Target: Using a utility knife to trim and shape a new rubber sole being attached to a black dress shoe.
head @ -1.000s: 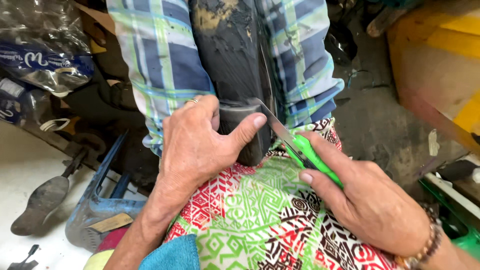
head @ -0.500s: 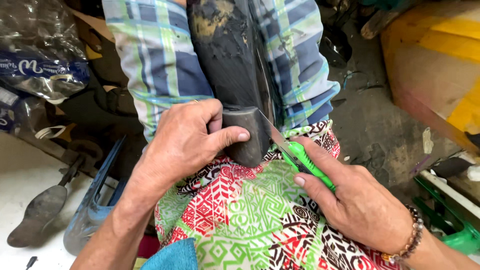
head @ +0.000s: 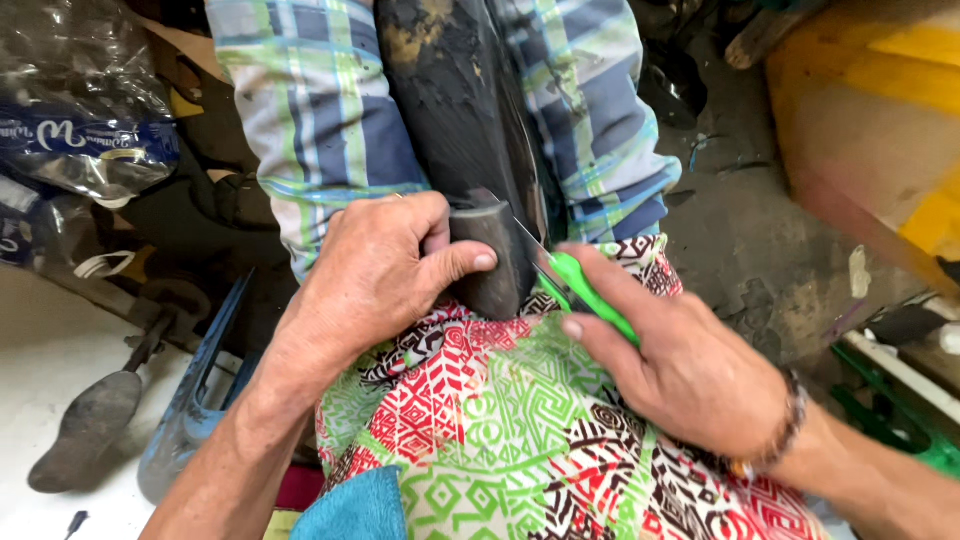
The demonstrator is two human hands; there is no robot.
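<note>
Over the last second the blade has slid a little further along the heel edge while the shoe sits just where it did, so the trimming looks to be creeping forward, not finished. The left hand [head: 385, 275] is clenched around the black shoe's heel [head: 487, 255], thumb pressed across it, pinning the shoe [head: 455, 110] sole-up on the patterned cloth [head: 480, 430] over the lap. The right hand [head: 690, 370] grips the green-handled knife [head: 585, 295], its tip touching the heel's right edge.

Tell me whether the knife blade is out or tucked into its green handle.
Out. The thin metal blade sticks out of the green handle held in the right hand, its tip against the black shoe.
</note>
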